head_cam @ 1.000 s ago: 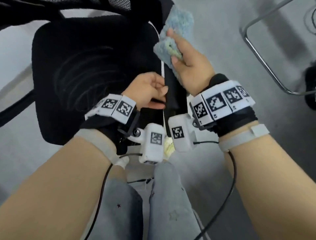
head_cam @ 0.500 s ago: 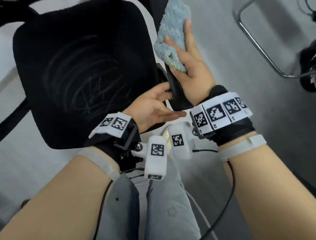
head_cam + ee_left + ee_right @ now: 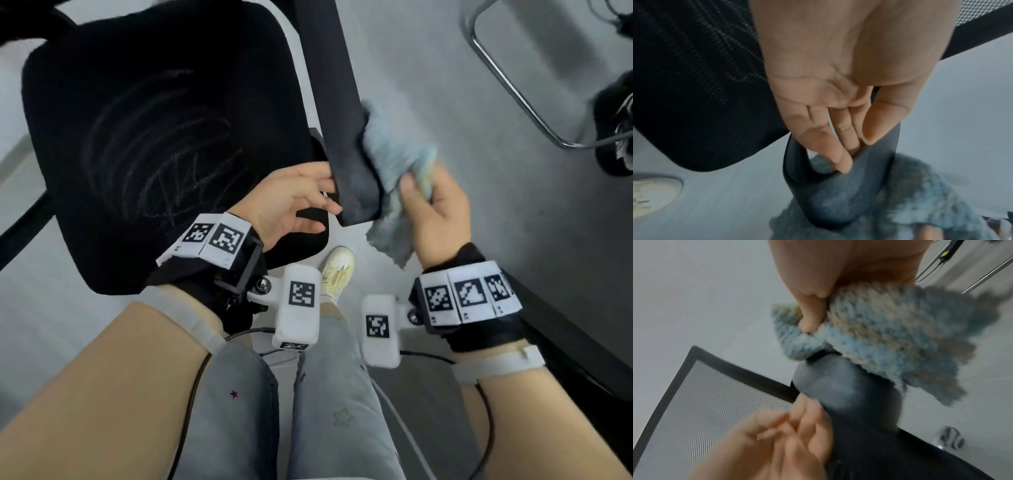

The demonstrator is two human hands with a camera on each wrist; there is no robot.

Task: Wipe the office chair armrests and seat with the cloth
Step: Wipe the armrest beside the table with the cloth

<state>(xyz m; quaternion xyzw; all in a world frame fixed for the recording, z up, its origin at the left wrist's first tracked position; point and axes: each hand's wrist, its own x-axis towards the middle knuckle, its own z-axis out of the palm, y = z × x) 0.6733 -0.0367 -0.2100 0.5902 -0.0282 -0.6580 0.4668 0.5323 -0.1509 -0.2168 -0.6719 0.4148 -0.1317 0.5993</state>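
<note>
The black office chair seat (image 3: 154, 137) fills the left of the head view. Its black armrest (image 3: 339, 102) runs from the top centre down toward me. My right hand (image 3: 418, 186) grips a fluffy blue cloth (image 3: 394, 150) and presses it on the armrest's right side near its front end. The right wrist view shows my thumb dug into the cloth (image 3: 890, 340) over the armrest (image 3: 849, 386). My left hand (image 3: 322, 193) is open, its straight fingers touching the left edge of the armrest's front end (image 3: 838, 194), with the cloth (image 3: 920, 186) behind.
A chrome tube frame (image 3: 513, 85) stands on the grey floor at the upper right, with a dark object (image 3: 616, 120) beside it. A dark furniture edge (image 3: 565, 325) runs along the right. My jeans (image 3: 325, 394) and shoe (image 3: 337, 274) are below the hands.
My right hand has slid the cloth from the armrest's far part down to its near end. The left hand's fingers have loosened at the front end.
</note>
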